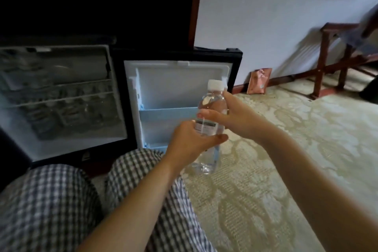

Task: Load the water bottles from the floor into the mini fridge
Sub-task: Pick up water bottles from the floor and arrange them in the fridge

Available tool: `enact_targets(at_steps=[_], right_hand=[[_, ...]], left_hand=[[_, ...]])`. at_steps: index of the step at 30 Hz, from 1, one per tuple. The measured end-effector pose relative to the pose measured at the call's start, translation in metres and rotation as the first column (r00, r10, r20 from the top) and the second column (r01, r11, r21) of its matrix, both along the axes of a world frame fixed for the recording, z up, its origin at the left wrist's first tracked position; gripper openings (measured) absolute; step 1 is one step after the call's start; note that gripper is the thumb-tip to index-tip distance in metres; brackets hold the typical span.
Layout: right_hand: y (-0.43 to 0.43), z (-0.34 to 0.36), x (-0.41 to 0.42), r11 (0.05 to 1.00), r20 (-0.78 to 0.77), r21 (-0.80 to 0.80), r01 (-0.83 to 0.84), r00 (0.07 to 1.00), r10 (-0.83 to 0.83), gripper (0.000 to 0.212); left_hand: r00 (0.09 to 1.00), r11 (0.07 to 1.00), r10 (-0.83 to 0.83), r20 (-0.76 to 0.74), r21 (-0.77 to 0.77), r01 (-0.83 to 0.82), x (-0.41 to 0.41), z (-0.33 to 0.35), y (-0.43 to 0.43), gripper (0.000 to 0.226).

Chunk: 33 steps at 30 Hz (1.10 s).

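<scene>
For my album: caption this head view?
Left hand and right hand hold a bottle before the open fridge.

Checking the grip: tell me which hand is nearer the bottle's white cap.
Right. The right hand grips just under the cap; the left hand holds the bottle lower, at its label.

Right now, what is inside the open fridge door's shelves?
Nothing shows in the visible part of the door shelf. The bottle, held by the left hand and right hand, hides its right end and part of the lower shelf.
</scene>
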State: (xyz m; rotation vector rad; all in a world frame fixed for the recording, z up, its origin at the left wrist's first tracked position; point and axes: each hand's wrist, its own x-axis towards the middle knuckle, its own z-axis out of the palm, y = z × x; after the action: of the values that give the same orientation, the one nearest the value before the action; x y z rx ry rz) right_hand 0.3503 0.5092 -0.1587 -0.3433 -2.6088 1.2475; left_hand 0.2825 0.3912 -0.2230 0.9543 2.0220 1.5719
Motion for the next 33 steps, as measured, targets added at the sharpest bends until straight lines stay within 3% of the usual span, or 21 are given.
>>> enact_targets(at_steps=[4,11,15,21,27,33], right_hand=[[-0.024,0.023,-0.039,0.997,-0.083,0.056,-0.05,0.995,0.055,0.035],[-0.069,0.046,-0.111,0.988,-0.189,0.068,-0.135,0.971,0.146,0.061],[-0.094,0.046,-0.154,0.979,-0.199,0.106,-0.176,0.961,0.194,0.058],[-0.124,0.033,-0.215,0.98,-0.252,0.111,-0.163,0.95,0.186,0.051],[-0.151,-0.005,-0.286,0.977,-0.207,0.176,-0.119,0.966,0.155,0.058],[-0.173,-0.041,-0.345,0.973,-0.168,0.209,-0.098,0.977,0.134,0.053]], left_hand=[[0.995,0.999,0.049,-0.087,0.022,-0.047,-0.038,0.028,-0.027,0.019],[0.968,0.992,0.123,-0.219,0.041,-0.117,-0.107,0.06,-0.077,0.045],[0.955,0.984,0.176,-0.237,0.038,-0.172,-0.143,0.061,-0.101,0.042],[0.93,0.95,0.311,-0.196,0.055,-0.306,-0.199,0.049,-0.125,0.025],[0.893,0.901,0.41,-0.187,-0.067,-0.428,-0.255,0.025,-0.144,0.027],[0.854,0.853,0.5,-0.142,-0.092,-0.514,-0.305,-0.01,-0.159,0.026]])
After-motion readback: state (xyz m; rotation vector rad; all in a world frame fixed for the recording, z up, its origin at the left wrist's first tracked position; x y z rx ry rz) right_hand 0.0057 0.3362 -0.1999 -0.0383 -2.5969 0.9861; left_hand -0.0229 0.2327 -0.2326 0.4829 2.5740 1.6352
